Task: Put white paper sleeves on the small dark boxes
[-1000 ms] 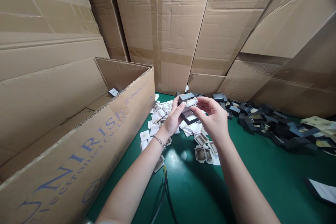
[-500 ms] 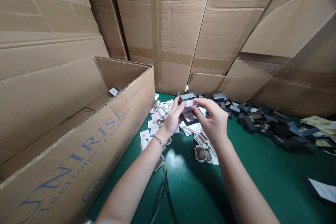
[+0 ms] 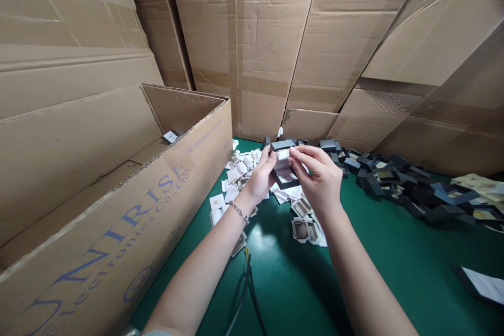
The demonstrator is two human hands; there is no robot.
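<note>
A small black hinged box (image 3: 286, 182) with a pale lining stands lid-up above the green table, its lid raised. My left hand (image 3: 258, 176) is closed around its left side, the thumb on the edge near a white insert (image 3: 282, 154). At the box's right edge, my right hand (image 3: 321, 173) pinches with thumb and index finger by the white insert. Whether those fingertips grip the insert or the box rim cannot be made out. Below and behind the hands lie loose white card inserts (image 3: 236, 170), and folded pale card trays (image 3: 305, 230) sit nearer to me.
A large open carton (image 3: 189, 178) borders the table on the left, with one small box (image 3: 170, 137) inside. Many black boxes (image 3: 409, 184) are heaped at the right. Stacked cartons (image 3: 252, 52) wall the back. Black cables (image 3: 249, 283) lie in front on the green table (image 3: 283, 283).
My right hand's fingers have shifted slightly and drawn closer together at the white insert. The black box and my left hand have hardly moved.
</note>
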